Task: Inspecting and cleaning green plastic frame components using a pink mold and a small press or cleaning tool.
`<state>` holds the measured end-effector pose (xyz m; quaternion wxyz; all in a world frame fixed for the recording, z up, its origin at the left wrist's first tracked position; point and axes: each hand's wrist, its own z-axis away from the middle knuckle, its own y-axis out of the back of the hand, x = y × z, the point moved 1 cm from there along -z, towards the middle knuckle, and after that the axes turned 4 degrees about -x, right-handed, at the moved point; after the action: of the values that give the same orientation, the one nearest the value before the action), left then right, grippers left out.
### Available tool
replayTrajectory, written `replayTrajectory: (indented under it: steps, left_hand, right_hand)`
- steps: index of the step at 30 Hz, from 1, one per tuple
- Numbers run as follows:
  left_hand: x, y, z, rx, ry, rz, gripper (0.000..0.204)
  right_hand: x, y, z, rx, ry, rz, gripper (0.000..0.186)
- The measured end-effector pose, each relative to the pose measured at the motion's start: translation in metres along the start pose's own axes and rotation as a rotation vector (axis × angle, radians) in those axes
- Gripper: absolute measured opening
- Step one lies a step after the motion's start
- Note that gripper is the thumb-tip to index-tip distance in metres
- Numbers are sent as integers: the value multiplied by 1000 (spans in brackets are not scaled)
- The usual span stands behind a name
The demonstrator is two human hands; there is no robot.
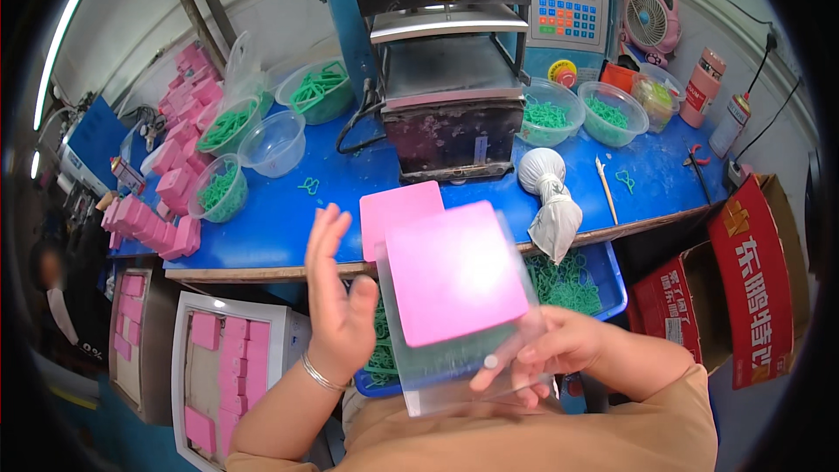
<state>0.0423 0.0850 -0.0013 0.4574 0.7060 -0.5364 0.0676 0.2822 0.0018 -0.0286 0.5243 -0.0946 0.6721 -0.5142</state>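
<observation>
My right hand [559,345] grips the lower right part of a clear flat plate [428,367], its fingers partly seen through the plate. On the plate lies a pink square sheet [450,267] with rounded corners, shiny where light hits it. Beside the plate's left edge, my left hand [339,301] is raised with its fingers extended and nothing in it. Just beyond, a second pink square sheet [384,205] rests at the front edge of the blue table, partly covered by the first.
A heated press [450,135] stands at the back of the blue table [350,175]. Tubs of green pieces [546,114] flank it. A white tied bag [551,192] hangs over the edge. Under it sits a blue tray [612,275]. Pink blocks [179,188] are stacked left; red cartons [752,280] stand right.
</observation>
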Motion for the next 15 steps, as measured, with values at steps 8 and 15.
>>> replayTrajectory:
  steps: [8,15]
  left_hand:
    - [-28,-32,-54,-381,20,-347,89]
    - [-29,-43,-58,-456,-111,-603,93]
  right_hand:
    - [-97,-22,-23,-46,337,80,57]
    - [-140,-11,-47,272,592,83,30]
